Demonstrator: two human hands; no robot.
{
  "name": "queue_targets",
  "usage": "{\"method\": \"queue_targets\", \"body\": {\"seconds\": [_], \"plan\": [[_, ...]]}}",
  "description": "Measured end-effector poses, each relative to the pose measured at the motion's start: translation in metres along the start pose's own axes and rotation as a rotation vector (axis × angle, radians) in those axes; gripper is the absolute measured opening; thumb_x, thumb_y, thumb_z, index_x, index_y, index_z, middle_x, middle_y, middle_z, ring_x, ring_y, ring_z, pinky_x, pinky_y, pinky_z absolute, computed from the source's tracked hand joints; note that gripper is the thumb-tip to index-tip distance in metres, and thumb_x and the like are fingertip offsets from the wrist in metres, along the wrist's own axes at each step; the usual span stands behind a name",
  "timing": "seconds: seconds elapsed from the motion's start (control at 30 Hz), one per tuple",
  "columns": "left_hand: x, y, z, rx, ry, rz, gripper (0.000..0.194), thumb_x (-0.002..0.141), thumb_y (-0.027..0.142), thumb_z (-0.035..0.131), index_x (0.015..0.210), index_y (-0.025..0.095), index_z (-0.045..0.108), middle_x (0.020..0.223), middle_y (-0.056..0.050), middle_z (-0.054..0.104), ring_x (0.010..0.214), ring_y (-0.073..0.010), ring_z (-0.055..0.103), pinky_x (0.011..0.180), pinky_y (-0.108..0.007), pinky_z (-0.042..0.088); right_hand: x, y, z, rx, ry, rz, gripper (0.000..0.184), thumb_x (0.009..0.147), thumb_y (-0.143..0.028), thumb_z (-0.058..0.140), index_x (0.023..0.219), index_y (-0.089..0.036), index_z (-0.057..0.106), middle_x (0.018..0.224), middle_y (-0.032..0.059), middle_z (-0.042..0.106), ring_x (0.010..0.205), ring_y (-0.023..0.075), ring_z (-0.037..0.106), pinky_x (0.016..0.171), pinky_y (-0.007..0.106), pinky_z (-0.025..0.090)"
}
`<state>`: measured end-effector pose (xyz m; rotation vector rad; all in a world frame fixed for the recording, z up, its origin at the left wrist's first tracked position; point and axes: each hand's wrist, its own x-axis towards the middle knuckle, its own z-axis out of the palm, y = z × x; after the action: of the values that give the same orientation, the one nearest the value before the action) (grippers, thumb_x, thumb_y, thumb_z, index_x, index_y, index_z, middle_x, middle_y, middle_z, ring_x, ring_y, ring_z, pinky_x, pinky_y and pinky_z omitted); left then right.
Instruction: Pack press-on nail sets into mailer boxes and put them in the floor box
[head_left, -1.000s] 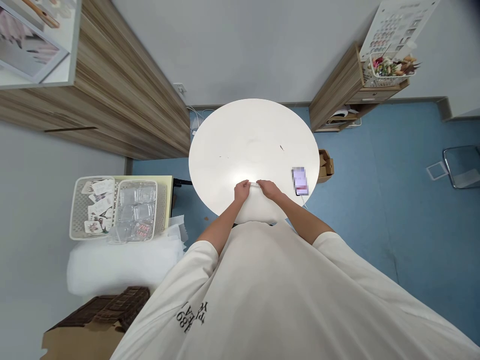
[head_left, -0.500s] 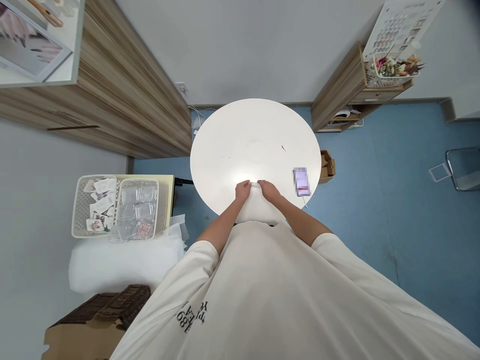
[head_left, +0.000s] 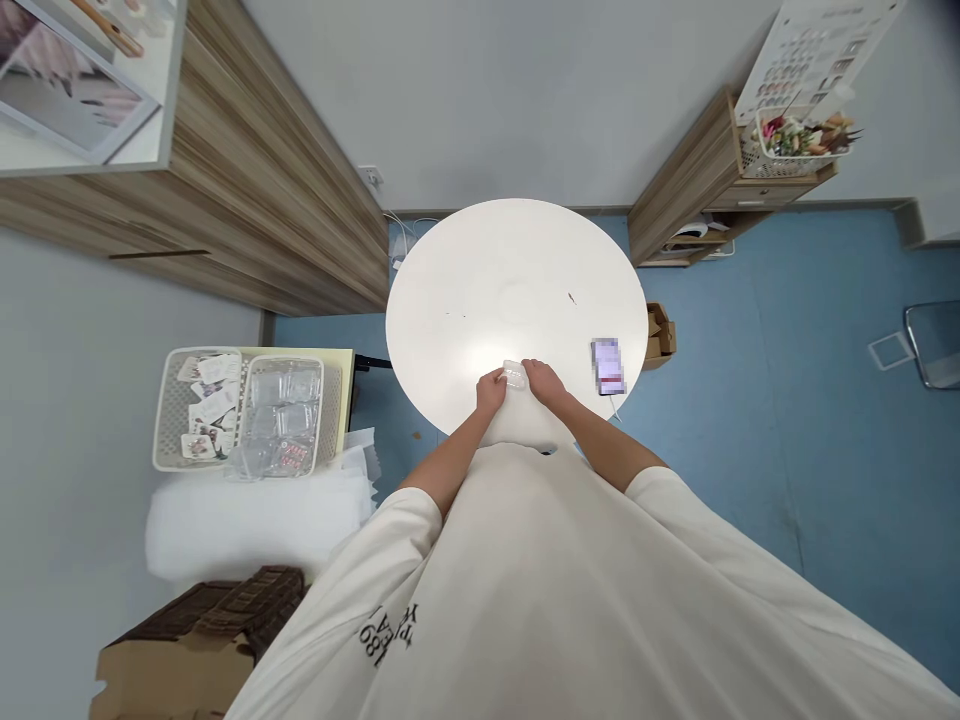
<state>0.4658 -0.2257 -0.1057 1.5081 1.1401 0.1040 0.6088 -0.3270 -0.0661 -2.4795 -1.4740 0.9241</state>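
Note:
I stand at the near edge of a round white table [head_left: 510, 270]. My left hand [head_left: 491, 391] and my right hand [head_left: 544, 383] meet over the near rim, both closed on a small clear plastic case [head_left: 514, 374] held between them. The case looks tilted up so its flat face shows; what is inside it is too small to tell. A phone [head_left: 608, 365] lies flat on the table just right of my right hand, with a white cable trailing off the edge.
A white basket [head_left: 244, 408] of clear plastic cases and printed cards sits on a low stand at my left, above white padding [head_left: 255, 525] and a cardboard box [head_left: 187, 640]. Wooden cabinets [head_left: 247, 190] flank the table. A small cardboard box [head_left: 661, 335] lies on the blue floor.
The clear case has turned up between my hands so its face now shows. My left hand has dropped slightly toward me. The view has shifted a little.

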Motion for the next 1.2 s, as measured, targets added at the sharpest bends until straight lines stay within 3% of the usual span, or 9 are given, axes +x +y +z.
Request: {"method": "queue_targets", "body": {"seconds": [0.2,0.33,0.6,0.73,0.87,1.0,1.1,1.2], "plan": [[-0.008,-0.019,0.002,-0.06,-0.023,-0.009,0.06,0.087,0.011,0.063,0.145,0.018,0.051,0.145,-0.014,0.06,0.135,-0.0227,0.056,0.114,-0.038,0.044,0.006,0.004,0.01,0.27,0.083,0.071,0.039,0.101,-0.021,0.037,0.137,-0.018,0.053,0.126,0.0125,0.064,0.111,0.0255,0.06,0.094,0.035,0.048],[-0.01,-0.019,-0.005,0.012,-0.029,-0.025,0.06,0.083,0.007,0.063,0.141,0.016,0.054,0.144,-0.015,0.059,0.134,-0.0252,0.057,0.112,-0.039,0.045,0.003,0.006,0.022,0.412,0.175,0.218,0.051,0.102,-0.02,0.03,0.152,-0.012,0.041,0.145,0.0155,0.055,0.13,0.0259,0.053,0.109,0.039,0.043],[-0.029,-0.027,-0.016,0.054,-0.049,-0.088,0.046,0.084,0.007,0.059,0.128,0.018,0.061,0.131,-0.013,0.066,0.118,-0.0213,0.064,0.104,-0.037,0.05,-0.039,0.018,0.057,0.543,0.133,0.282,0.045,0.099,-0.018,0.034,0.138,-0.017,0.058,0.132,0.0114,0.064,0.121,0.0234,0.06,0.105,0.038,0.048],[-0.037,-0.03,-0.015,0.068,-0.06,-0.073,0.041,0.084,0.009,0.056,0.124,0.019,0.063,0.128,-0.011,0.068,0.116,-0.0211,0.065,0.104,-0.037,0.05,-0.054,0.019,0.073,0.527,0.135,0.255,0.047,0.098,-0.017,0.035,0.139,-0.017,0.058,0.131,0.0121,0.064,0.119,0.0227,0.06,0.106,0.04,0.048],[-0.044,-0.032,-0.013,0.169,-0.132,0.028,0.045,0.086,0.014,0.056,0.13,0.021,0.061,0.136,-0.01,0.064,0.13,-0.0254,0.058,0.11,-0.041,0.046,-0.058,0.012,0.079,0.454,0.108,0.132,0.052,0.096,-0.019,0.039,0.146,-0.018,0.051,0.148,0.0115,0.052,0.134,0.0234,0.051,0.113,0.041,0.043],[-0.041,-0.03,-0.012,0.259,-0.214,0.111,0.05,0.086,0.016,0.057,0.136,0.022,0.057,0.151,-0.009,0.053,0.142,-0.0263,0.047,0.12,-0.043,0.036,-0.052,0.003,0.077,0.315,0.026,0.089,0.057,0.096,-0.023,0.043,0.153,-0.017,0.043,0.164,0.0107,0.034,0.147,0.0283,0.034,0.117,0.046,0.038],[-0.032,-0.025,-0.013,0.33,-0.227,0.118,0.051,0.085,0.017,0.06,0.136,0.021,0.058,0.16,-0.01,0.042,0.151,-0.0279,0.035,0.126,-0.044,0.027,-0.042,0.0,0.072,0.235,-0.041,0.092,0.062,0.097,-0.026,0.044,0.157,-0.017,0.037,0.168,0.0097,0.026,0.147,0.0319,0.032,0.115,0.048,0.039],[-0.021,-0.018,-0.015,0.337,-0.233,0.1,0.05,0.083,0.019,0.064,0.133,0.022,0.06,0.161,-0.01,0.041,0.152,-0.0301,0.032,0.126,-0.047,0.024,-0.032,0.001,0.065,0.21,-0.076,0.085,0.065,0.096,-0.027,0.044,0.159,-0.017,0.033,0.17,0.0098,0.02,0.146,0.0336,0.034,0.114,0.049,0.039]]}}
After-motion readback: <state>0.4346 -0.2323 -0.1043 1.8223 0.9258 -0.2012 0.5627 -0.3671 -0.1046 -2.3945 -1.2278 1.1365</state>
